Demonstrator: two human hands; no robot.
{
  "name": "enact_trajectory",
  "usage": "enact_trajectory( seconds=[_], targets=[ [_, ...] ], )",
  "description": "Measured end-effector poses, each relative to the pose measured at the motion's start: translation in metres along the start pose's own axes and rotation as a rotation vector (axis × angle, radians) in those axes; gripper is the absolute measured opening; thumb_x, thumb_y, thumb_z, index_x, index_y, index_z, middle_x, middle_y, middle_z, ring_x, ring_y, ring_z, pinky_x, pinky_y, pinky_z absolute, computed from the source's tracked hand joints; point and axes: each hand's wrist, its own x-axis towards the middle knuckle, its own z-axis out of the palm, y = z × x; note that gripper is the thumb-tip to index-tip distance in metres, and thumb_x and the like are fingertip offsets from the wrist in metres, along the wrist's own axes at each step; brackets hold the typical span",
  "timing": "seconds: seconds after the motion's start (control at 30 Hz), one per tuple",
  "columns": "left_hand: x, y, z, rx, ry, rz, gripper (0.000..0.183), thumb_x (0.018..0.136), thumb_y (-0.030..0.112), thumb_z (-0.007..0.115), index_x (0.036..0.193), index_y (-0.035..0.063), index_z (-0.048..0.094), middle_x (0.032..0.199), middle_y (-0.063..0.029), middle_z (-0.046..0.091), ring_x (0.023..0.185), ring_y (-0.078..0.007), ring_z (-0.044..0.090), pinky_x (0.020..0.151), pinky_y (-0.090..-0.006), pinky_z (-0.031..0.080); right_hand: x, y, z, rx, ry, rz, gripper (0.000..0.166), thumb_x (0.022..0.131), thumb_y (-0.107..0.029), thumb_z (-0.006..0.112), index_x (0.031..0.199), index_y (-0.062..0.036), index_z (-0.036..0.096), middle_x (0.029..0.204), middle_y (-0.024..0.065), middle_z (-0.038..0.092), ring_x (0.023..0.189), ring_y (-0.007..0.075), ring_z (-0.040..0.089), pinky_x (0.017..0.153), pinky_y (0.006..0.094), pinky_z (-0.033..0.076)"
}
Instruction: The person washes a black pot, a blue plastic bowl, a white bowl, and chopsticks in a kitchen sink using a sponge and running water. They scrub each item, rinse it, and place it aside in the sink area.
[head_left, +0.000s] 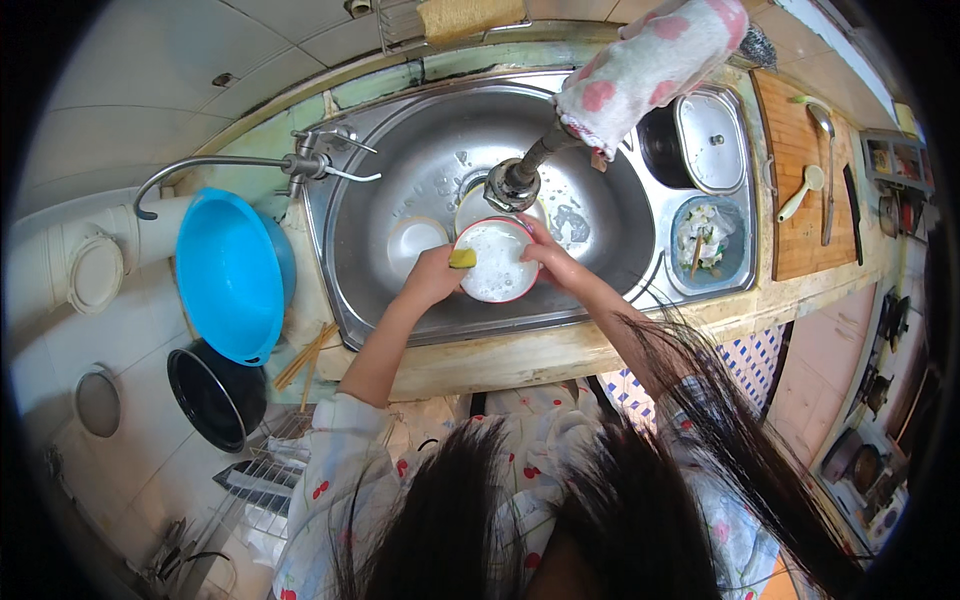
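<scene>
My left hand (435, 276) grips a yellow sponge (463, 259) against the left rim of a white bowl with a red edge (496, 270). Soap suds and bubbles cover the bowl's inside. On the opposite side, my right hand (553, 259) holds that bowl by its rim, thumb over the edge. Both hands are above a stainless steel sink (615, 247). Beneath them, in the basin, lie a small white bowl (417, 241) and another pale dish (472, 208), partly hidden by the held bowl and the faucet head (512, 185).
A cloth-wrapped faucet (645, 75) reaches over the basin. Left are a thin tap (217, 160), a blue basin (229, 274), chopsticks (304, 358) and a black pot (214, 394). Right are a lidded container (712, 142), a scrap-filled strainer basket (679, 262) and a cutting board (799, 251) with utensils.
</scene>
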Motion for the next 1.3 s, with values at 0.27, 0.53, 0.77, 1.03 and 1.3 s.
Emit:
enact_trajectory(
  seconds=[0.27, 0.53, 0.77, 1.03, 1.3],
  targets=[
    [-0.015, 0.027, 0.012, 0.775, 0.235, 0.658, 0.047, 0.061, 0.028, 0.067, 0.101, 0.0086, 0.050, 0.100, -0.0081, 0.051, 0.094, -0.0216, 0.050, 0.073, -0.0340, 0.042, -0.002, -0.015, 0.007, 0.175, 0.104, 0.159, 0.050, 0.072, -0.018, 0.043, 0.122, -0.0178, 0.034, 0.108, 0.0050, 0.045, 0.096, 0.0178, 0.048, 0.072, 0.0347, 0.045],
    [0.022, 0.012, 0.103, 0.592, -0.020, 0.287, 0.040, 0.069, 0.001, 0.045, 0.108, 0.0000, 0.046, 0.111, -0.0237, 0.044, 0.084, -0.0313, 0.055, 0.070, -0.0456, 0.043, 0.025, 0.017, 0.007, 0.273, 0.214, -0.112, 0.034, 0.081, -0.019, 0.047, 0.112, -0.0062, 0.041, 0.101, 0.0080, 0.049, 0.090, 0.0175, 0.048, 0.077, 0.0291, 0.040],
    [0.035, -0.001, 0.099, 0.674, 0.073, 0.140, 0.045, 0.068, 0.004, 0.049, 0.112, -0.0013, 0.040, 0.116, -0.0242, 0.039, 0.095, -0.0376, 0.047, 0.083, -0.0460, 0.036, 0.010, -0.006, 0.010, 0.359, 0.253, -0.012, 0.033, 0.081, -0.019, 0.045, 0.112, -0.0073, 0.040, 0.101, 0.0068, 0.049, 0.092, 0.0187, 0.049, 0.081, 0.0333, 0.040],
    [-0.001, 0.003, 0.072, 0.479, 0.203, 0.772, 0.055, 0.068, 0.013, 0.057, 0.116, -0.0027, 0.037, 0.121, -0.0179, 0.035, 0.110, -0.0321, 0.037, 0.092, -0.0364, 0.032, -0.012, -0.041, 0.011, 0.389, 0.128, 0.245, 0.040, 0.085, -0.026, 0.040, 0.121, -0.0106, 0.034, 0.113, 0.0070, 0.043, 0.096, 0.0195, 0.047, 0.084, 0.0324, 0.038],
    [0.000, 0.016, 0.061, 0.659, -0.070, 0.870, 0.062, 0.065, 0.034, 0.063, 0.112, 0.0000, 0.041, 0.112, -0.0174, 0.044, 0.101, -0.0303, 0.045, 0.088, -0.0378, 0.034, 0.003, -0.013, 0.003, 0.300, 0.121, 0.198, 0.036, 0.084, -0.024, 0.040, 0.116, -0.0089, 0.036, 0.105, 0.0074, 0.046, 0.093, 0.0196, 0.049, 0.079, 0.0354, 0.042]
  ],
)
